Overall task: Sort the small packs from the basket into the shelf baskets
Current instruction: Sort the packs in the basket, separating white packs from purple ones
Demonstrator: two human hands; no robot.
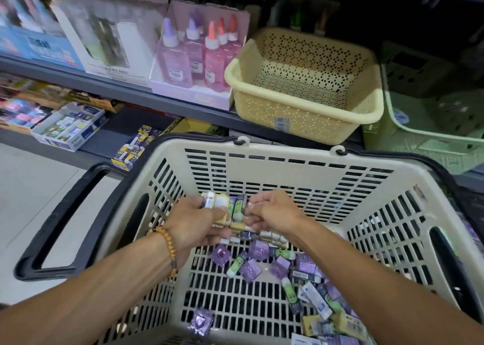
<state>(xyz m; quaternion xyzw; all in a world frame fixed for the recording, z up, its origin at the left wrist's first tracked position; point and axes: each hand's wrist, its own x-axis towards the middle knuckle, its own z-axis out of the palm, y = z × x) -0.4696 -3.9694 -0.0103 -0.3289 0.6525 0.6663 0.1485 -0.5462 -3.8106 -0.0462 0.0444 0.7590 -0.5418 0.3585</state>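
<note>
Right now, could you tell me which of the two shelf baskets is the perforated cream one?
It is the left basket, beside the glitter glue bottles, peppered with small round holes. The other basket, at the right edge, is pale green with larger openings.

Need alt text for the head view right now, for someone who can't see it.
Both hands, left hand and right hand, grip a stack of small yellow and purple packs over a beige slotted plastic shopping basket of loose packs, below an empty cream perforated shelf basket.
</note>
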